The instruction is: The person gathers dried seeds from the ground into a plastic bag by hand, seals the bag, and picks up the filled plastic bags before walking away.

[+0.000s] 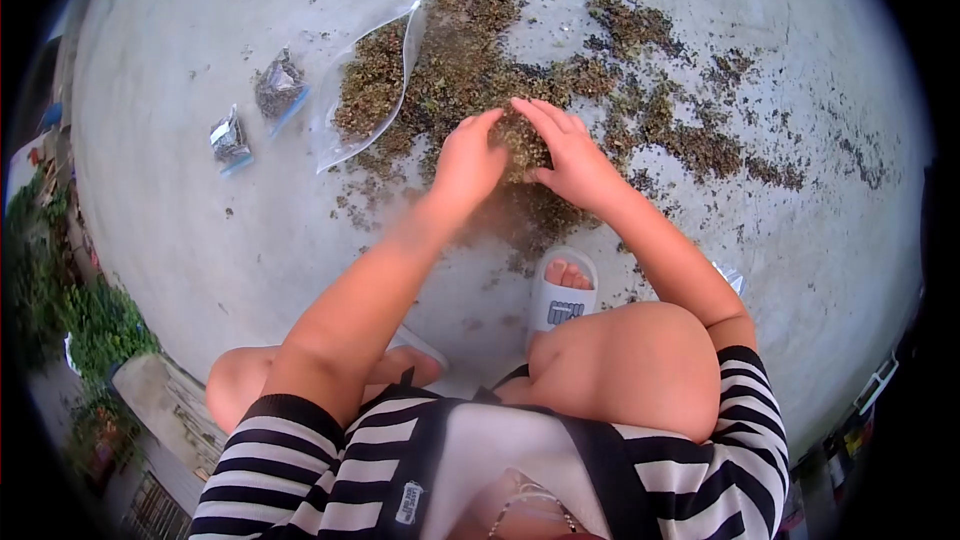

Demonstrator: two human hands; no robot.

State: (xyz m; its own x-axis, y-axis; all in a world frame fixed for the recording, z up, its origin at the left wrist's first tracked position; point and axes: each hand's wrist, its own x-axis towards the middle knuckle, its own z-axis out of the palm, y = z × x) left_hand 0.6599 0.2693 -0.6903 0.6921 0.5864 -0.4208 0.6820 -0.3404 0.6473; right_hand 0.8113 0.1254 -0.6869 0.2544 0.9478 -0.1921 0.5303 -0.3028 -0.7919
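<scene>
Dried brown and green plant bits [460, 50] lie in a loose heap on the grey concrete floor. My left hand [470, 160] and my right hand [570, 155] are cupped around a clump of these bits, facing each other with a gap between. The fingertips of both hands touch the bits, and the fingers are curved. Just left of the heap lies a large clear zip bag [335, 135] with its mouth wide, partly filled with the same bits.
Two small filled bags, one nearer [230, 140] and one farther [280, 90], lie at the left. My sandaled foot [565, 290] is close below the heap. Scattered bits [700, 145] spread right. Green plants [105, 325] stand beyond the left edge.
</scene>
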